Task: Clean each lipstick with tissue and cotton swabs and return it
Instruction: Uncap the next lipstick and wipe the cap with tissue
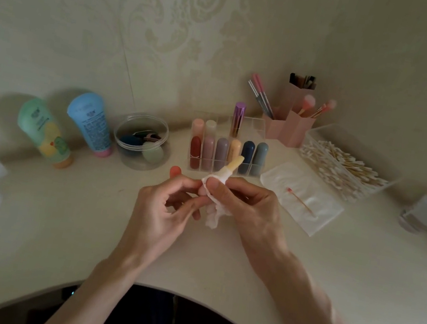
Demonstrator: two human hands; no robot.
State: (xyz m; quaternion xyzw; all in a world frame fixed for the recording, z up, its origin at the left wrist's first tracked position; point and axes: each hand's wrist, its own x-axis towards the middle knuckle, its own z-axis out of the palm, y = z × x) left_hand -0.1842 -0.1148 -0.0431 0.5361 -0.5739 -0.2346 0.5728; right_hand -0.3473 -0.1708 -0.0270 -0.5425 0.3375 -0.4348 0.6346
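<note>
Left hand (162,209): curled fingers hold lipstick (235,164) base.
Right hand (250,207): thumb pinches tissue (212,218) around it.
Technique: rotate gently, light pressure.

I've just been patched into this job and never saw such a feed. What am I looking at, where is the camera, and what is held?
No machine here: a person's two bare hands, filmed by one wide-angle camera on their head, looking down at a pale table. The right hand pinches a white tissue wrapped round a pale yellow lipstick, whose tip sticks out on top. The left hand curls in against the tissue; what it grips is hidden. Behind stands a clear organizer of lipsticks, with a clear box of cotton swabs to its right. One pink-tipped swab lies on a white pad. Left sit a clear jar, a green tube and a blue tube; pink brush holders stand at the back.
</note>
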